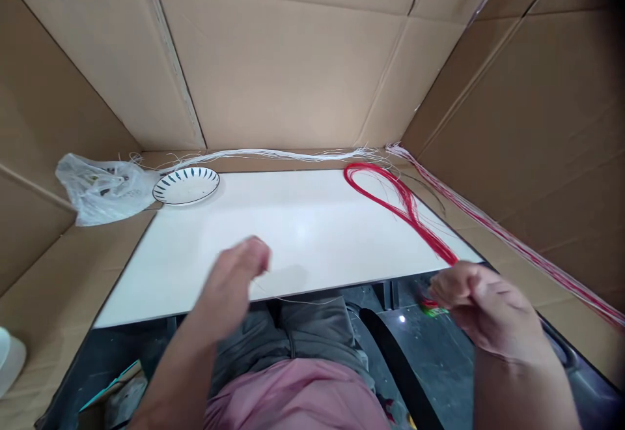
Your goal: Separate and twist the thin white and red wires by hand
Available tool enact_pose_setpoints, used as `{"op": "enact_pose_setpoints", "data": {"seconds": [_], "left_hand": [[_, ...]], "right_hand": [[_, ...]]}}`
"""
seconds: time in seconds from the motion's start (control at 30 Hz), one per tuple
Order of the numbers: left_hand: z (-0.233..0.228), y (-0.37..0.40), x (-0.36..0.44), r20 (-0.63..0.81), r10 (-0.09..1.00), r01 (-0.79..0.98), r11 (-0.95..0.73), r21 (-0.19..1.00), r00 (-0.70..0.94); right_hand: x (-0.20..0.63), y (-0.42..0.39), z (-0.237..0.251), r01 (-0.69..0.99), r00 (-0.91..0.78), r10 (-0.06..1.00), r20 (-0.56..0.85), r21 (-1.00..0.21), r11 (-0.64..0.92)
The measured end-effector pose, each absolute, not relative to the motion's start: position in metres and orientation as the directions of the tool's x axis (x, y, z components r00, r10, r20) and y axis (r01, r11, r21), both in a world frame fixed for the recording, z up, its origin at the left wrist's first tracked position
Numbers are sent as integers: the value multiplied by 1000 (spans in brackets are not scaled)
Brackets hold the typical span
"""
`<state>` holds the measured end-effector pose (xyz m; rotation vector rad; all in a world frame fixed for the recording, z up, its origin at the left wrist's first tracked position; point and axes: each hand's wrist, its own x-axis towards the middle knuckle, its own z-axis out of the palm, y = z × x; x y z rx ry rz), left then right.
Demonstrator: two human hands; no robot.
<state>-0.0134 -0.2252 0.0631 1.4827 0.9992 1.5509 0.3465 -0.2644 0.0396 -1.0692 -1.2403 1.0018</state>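
Note:
My left hand [234, 283] is blurred over the near edge of the white table board [303, 221], its fingers pinched together on a thin white thread [303, 300] that trails to the right. My right hand [481, 309] is curled shut at the table's near right corner. It sits right at the near end of a looped bundle of red threads [400, 205], which runs from the hand back toward the far right of the board. A small red and green thing [432, 311] shows just under its fingers; what it is stays unclear.
Cardboard walls [293, 71] enclose the table on three sides. A striped-rim plate [186, 185] and a crumpled plastic bag [100, 187] sit at the far left. White threads [273, 154] lie along the back edge, and red and white threads [517, 244] along the right wall.

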Motion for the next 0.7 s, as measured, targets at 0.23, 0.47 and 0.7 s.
{"op": "enact_pose_setpoints", "data": {"seconds": [0.23, 0.47, 0.7], "left_hand": [[54, -240, 24, 21, 875, 194, -130, 972, 484], [50, -237, 17, 115, 972, -271, -56, 961, 207], [80, -232, 7, 134, 979, -687, -201, 698, -150]], "right_hand": [[211, -240, 72, -636, -146, 982, 123, -772, 3], [191, -235, 51, -613, -196, 979, 58, -786, -76], [166, -238, 24, -103, -501, 861, -92, -981, -165]]}}
